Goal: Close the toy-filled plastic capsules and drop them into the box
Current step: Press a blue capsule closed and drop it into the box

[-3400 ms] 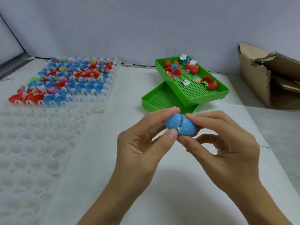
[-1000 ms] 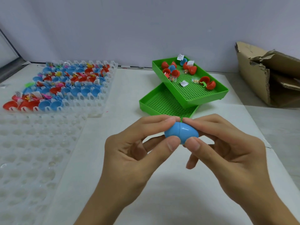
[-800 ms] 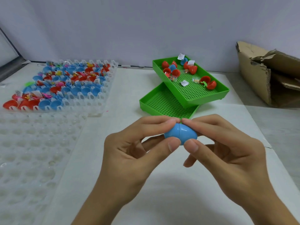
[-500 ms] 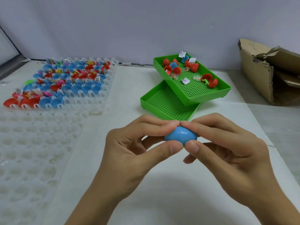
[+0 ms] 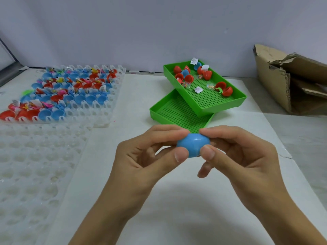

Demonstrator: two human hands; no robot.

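In the head view, my left hand [image 5: 141, 156] and my right hand [image 5: 242, 156] hold one blue capsule [image 5: 193, 145] between them, above the middle of the counter [image 5: 177, 209], a little toward its near edge. The gap that was visible between the two halves some seconds ago is gone; now I see only a thin seam line across the shell. From this I judge that the capsule is closed, or almost closed, so the closing step for this piece seems finished and the drop into the box is what remains.

The fingers of both hands are curled narrow around the capsule: each thumb presses on the near side, each index finger on the top, and the fingertips nearly meet over the seam. The capsule looks smooth and glossy, egg-shaped, lying sideways. I cannot see the toy inside because the shell is not transparent.

The cardboard box [image 5: 276, 82] stands at the far right corner of the counter, well apart from my hands, with its flaps open. Near the far edge in the middle, two green trays [image 5: 178, 114] are stacked crosswise, and the upper one carries some open red and blue capsules [image 5: 223, 88]. At the far left, a clear cell tray [image 5: 113, 96] holds many open halves with toys, not yet closed.
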